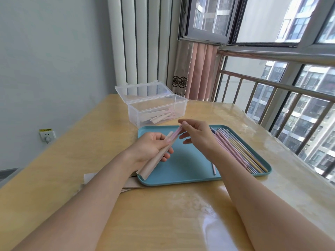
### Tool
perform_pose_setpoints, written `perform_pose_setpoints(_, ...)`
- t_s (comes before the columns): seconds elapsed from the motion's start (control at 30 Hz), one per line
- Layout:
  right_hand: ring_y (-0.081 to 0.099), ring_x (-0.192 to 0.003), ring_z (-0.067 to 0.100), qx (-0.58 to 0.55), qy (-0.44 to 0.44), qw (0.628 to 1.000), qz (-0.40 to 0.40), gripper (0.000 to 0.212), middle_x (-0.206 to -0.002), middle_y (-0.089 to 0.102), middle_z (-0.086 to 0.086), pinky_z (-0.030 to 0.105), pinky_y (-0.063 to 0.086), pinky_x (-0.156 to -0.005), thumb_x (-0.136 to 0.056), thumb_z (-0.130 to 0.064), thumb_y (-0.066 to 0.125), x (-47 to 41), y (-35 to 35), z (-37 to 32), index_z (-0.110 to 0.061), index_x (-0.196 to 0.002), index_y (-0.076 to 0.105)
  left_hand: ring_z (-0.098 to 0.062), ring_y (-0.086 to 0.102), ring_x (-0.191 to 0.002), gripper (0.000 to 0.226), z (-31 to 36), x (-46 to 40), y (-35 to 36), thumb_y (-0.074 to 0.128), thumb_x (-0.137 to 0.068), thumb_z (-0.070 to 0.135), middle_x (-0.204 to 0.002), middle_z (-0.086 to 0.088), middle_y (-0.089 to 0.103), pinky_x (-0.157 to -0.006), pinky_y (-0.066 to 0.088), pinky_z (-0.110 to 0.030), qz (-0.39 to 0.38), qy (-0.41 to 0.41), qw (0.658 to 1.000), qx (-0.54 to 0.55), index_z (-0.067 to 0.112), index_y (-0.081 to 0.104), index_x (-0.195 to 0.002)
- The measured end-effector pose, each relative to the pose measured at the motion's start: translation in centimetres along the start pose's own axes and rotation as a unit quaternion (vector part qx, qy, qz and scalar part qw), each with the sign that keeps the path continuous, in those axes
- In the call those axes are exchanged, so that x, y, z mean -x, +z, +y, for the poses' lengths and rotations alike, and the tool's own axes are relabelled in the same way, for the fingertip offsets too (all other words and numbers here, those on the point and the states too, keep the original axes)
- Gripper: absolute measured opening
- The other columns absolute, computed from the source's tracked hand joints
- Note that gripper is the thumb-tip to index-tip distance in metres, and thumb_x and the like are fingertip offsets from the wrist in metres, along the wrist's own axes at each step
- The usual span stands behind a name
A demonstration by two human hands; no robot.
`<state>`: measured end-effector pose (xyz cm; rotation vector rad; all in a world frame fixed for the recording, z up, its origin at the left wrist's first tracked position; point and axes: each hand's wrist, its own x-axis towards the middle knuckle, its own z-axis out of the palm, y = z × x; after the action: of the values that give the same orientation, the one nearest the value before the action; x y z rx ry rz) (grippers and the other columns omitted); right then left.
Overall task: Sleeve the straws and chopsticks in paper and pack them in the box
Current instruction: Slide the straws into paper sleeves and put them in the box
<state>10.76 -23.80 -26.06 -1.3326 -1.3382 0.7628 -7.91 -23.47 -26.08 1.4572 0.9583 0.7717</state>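
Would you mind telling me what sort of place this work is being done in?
Probably a high-rise flat: a glossy yellow wooden table beside a white column radiator, with metal-railed windows overlooking apartment blocks.

The pale yellow wooden counter [163, 214] lies under a glossy clear film. The clear plastic lidded box [155, 109] looks smooth and see-through. The teal plastic tray [183, 165] is matt. The beige paper sleeve [154, 163] looks dull and creased.
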Motion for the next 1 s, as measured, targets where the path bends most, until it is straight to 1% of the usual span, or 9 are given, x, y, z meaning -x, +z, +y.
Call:
perform_pose_setpoints(0.23,0.06,-0.063,0.018,0.031,-0.031,0.999,-0.027,0.02,-0.077,0.068,0.011,0.029,0.052,-0.057,-0.101,-0.012,0.059,0.2,0.8,-0.2,-0.003,-0.112,0.072,-0.011,0.064,-0.056,0.017,-0.1,-0.2,-0.6,0.056,-0.102,0.018,-0.08,-0.011,0.071,-0.055,0.054,-0.023,0.008,0.012,1.0,-0.01,0.003,0.063,-0.099)
perform_pose_setpoints(0.43,0.062,-0.059,0.017,-0.065,0.005,0.997,-0.04,0.015,-0.072,0.066,0.014,0.025,0.053,-0.055,-0.099,-0.006,0.06,0.3,1.3,-0.6,0.004,-0.103,0.07,-0.015,0.066,-0.062,0.022,0.2,0.0,-0.9,0.056,-0.102,0.024,-0.083,-0.011,0.071,-0.059,0.056,-0.027,0.0,0.019,1.0,0.003,0.004,0.063,-0.103)
perform_pose_setpoints(0.5,0.064,-0.055,0.013,-0.153,0.042,0.987,-0.02,0.011,-0.068,0.066,0.011,0.02,0.055,-0.056,-0.098,-0.003,0.059,-0.6,0.6,-1.4,0.003,-0.094,0.068,-0.012,0.065,-0.062,0.025,1.0,-0.4,-1.9,0.054,-0.102,0.033,-0.082,-0.007,0.069,-0.061,0.056,-0.025,0.066,0.042,0.997,0.028,0.01,0.065,-0.099)
perform_pose_setpoints(0.6,0.064,-0.054,0.012,-0.262,0.091,0.957,0.085,0.008,-0.072,0.064,0.011,0.019,0.058,-0.058,-0.097,-0.002,0.059,-4.2,-1.1,-3.0,0.005,-0.094,0.063,-0.014,0.063,-0.071,0.029,1.5,-1.4,-5.5,0.053,-0.1,0.039,-0.084,-0.005,0.068,-0.073,0.054,-0.032,0.226,0.045,0.97,0.078,0.014,0.066,-0.096)
perform_pose_setpoints(0.7,0.067,-0.061,0.016,-0.286,0.122,0.937,0.158,0.015,-0.082,0.066,0.015,0.021,0.059,-0.057,-0.096,-0.003,0.063,-9.2,-1.6,-4.7,0.008,-0.107,0.063,-0.02,0.062,-0.077,0.023,0.5,-1.8,-7.3,0.054,-0.099,0.034,-0.093,-0.009,0.068,-0.067,0.05,-0.031,0.238,-0.005,0.964,0.117,0.014,0.063,-0.094)
perform_pose_setpoints(0.8,0.07,-0.058,0.019,-0.251,0.14,0.944,0.165,0.017,-0.082,0.07,0.018,0.026,0.061,-0.057,-0.095,-0.002,0.065,-13.9,-0.4,-5.8,0.006,-0.11,0.065,-0.019,0.06,-0.076,0.018,-0.3,-2.0,-7.1,0.055,-0.101,0.028,-0.091,-0.007,0.066,-0.062,0.049,-0.027,0.214,-0.018,0.972,0.095,0.013,0.063,-0.095)
perform_pose_setpoints(0.9,0.071,-0.063,0.022,-0.162,0.142,0.966,0.141,0.023,-0.086,0.071,0.019,0.034,0.064,-0.064,-0.095,-0.004,0.066,-17.0,0.8,-6.3,0.006,-0.115,0.064,-0.019,0.059,-0.076,0.02,-0.3,-2.2,-7.6,0.055,-0.1,0.029,-0.09,-0.007,0.066,-0.062,0.049,-0.028,0.206,-0.01,0.975,0.083,0.013,0.065,-0.094)
perform_pose_setpoints(0.93,0.071,-0.067,0.022,-0.116,0.141,0.974,0.135,0.027,-0.095,0.07,0.019,0.035,0.064,-0.066,-0.095,-0.007,0.067,-17.7,1.2,-6.1,0.005,-0.119,0.061,-0.019,0.059,-0.074,0.023,-0.3,-2.1,-8.0,0.056,-0.1,0.031,-0.09,-0.008,0.066,-0.062,0.049,-0.028,0.204,-0.015,0.977,0.058,0.012,0.066,-0.094)
perform_pose_setpoints(1.0,0.071,-0.077,0.025,0.032,0.106,0.982,0.153,0.034,-0.111,0.062,0.011,0.037,0.064,-0.069,-0.095,-0.01,0.067,-17.5,1.8,-5.6,-0.001,-0.126,0.056,-0.02,0.059,-0.071,0.034,-0.3,-1.6,-8.9,0.059,-0.096,0.039,-0.088,-0.009,0.07,-0.064,0.049,-0.029,0.194,-0.024,0.977,-0.082,0.007,0.068,-0.094)
